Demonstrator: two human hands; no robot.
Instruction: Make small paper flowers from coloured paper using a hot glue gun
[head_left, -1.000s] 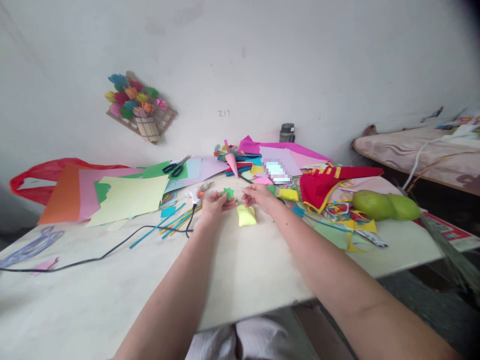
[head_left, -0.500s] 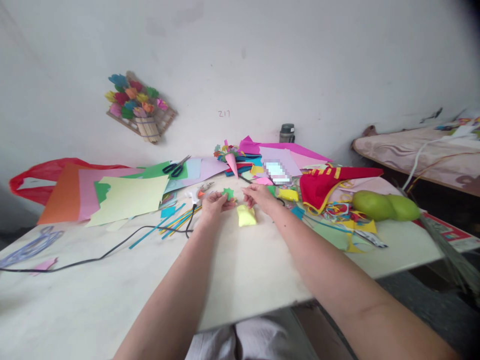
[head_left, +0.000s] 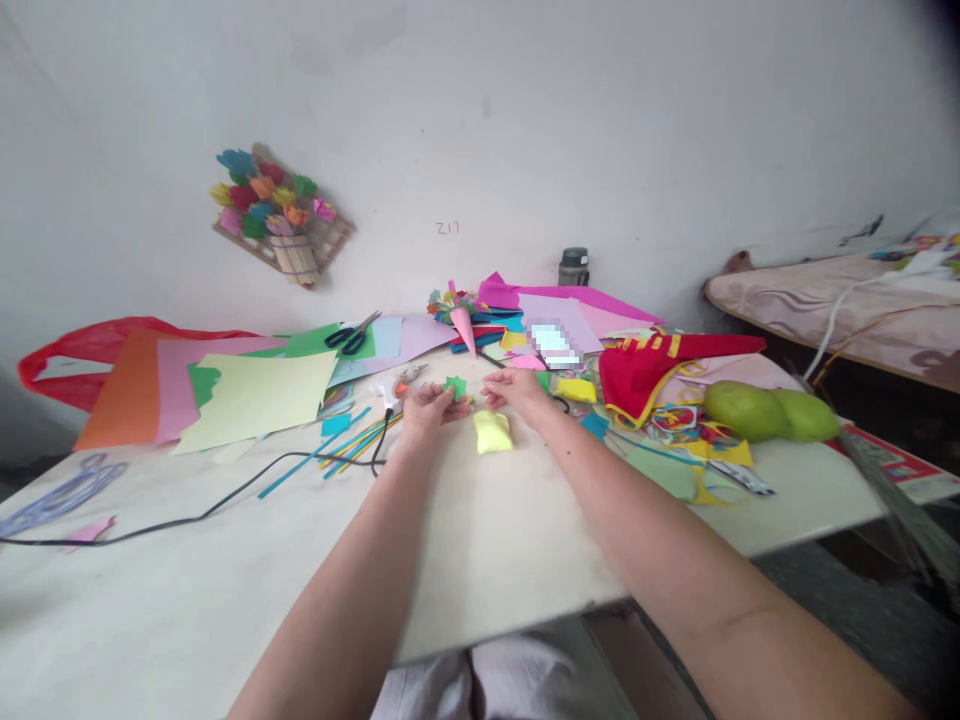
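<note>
My left hand (head_left: 429, 408) pinches a small green star-shaped paper flower (head_left: 455, 387) between thumb and fingers. Close by on the right, my right hand (head_left: 519, 392) has its fingertips drawn together in a pinch; whatever may be between them is too small to make out. The hands are a short gap apart. Just below them on the table lies a bright yellow pillow-like packet (head_left: 493, 432). Beyond the hands, a pink paper cone (head_left: 463, 330) is topped with several colourful paper flowers.
Black-handled scissors (head_left: 351, 335) lie on coloured paper sheets (head_left: 259, 400) at left. Paper strips (head_left: 352, 445) and a black cable (head_left: 225, 495) are nearby. To the right are a red cloth (head_left: 645, 380), green fruit-like objects (head_left: 769, 411) and paper scraps. A flask (head_left: 574, 268) stands behind.
My right fingertips have shifted very slightly. The green paper flower stays in my left hand, and everything on the table keeps its place.
</note>
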